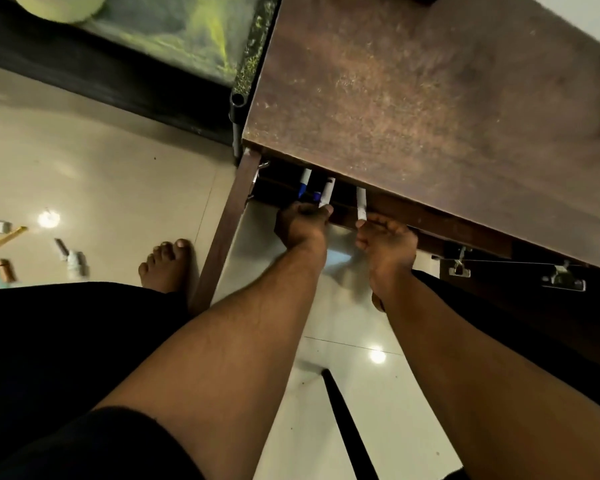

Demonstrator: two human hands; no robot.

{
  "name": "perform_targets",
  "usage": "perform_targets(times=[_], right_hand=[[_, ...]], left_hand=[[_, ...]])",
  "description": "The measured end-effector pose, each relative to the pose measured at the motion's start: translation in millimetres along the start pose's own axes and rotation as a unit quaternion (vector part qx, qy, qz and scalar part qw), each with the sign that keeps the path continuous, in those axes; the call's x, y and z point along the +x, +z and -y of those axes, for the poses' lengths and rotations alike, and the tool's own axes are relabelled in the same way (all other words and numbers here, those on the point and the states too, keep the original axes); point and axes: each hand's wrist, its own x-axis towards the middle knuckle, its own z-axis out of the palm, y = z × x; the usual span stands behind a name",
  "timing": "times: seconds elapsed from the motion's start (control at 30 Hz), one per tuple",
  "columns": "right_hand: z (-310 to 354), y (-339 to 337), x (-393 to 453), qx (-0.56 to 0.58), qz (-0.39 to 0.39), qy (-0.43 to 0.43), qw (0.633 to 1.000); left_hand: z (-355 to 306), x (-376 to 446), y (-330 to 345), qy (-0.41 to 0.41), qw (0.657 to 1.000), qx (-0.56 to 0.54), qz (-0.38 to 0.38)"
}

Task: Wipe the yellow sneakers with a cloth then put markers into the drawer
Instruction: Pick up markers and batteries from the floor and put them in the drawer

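Markers: left hand (300,225) fisted round two markers (321,194), tips into the open drawer (281,188).
Right hand: right hand (387,239) pinching one white marker (361,202) at the drawer's near edge.
Advice: slide them in flat, release inside.
Room: tabletop (430,109) overhangs beyond; tight gap.

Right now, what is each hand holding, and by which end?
Left hand grips two markers by their lower ends; right hand pinches one marker by its lower end.
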Motion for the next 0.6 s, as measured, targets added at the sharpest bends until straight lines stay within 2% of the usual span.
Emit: perform_targets(times=[0.1,0.3,0.53,0.57,0.6], right_hand=[[-8,12,10,-0.029,-0.023,-0.022,0.999],[-9,37,14,0.013,0.012,-0.008,1.000],[-6,47,6,0.085,0.047,-0.008,0.995],[-6,48,6,0.088,0.047,-0.007,0.995],[-7,50,6,0.090,0.048,-0.004,0.995]], left_hand=[[-4,-6,8,0.003,0.999,-0.029,-0.031],[-8,-10,10,-0.028,0.996,-0.085,-0.026],[2,-6,3,-0.032,0.996,-0.079,0.005],[4,-21,19,-0.035,0.996,-0.079,0.007],[13,-13,14,-0.033,0.996,-0.073,0.041]])
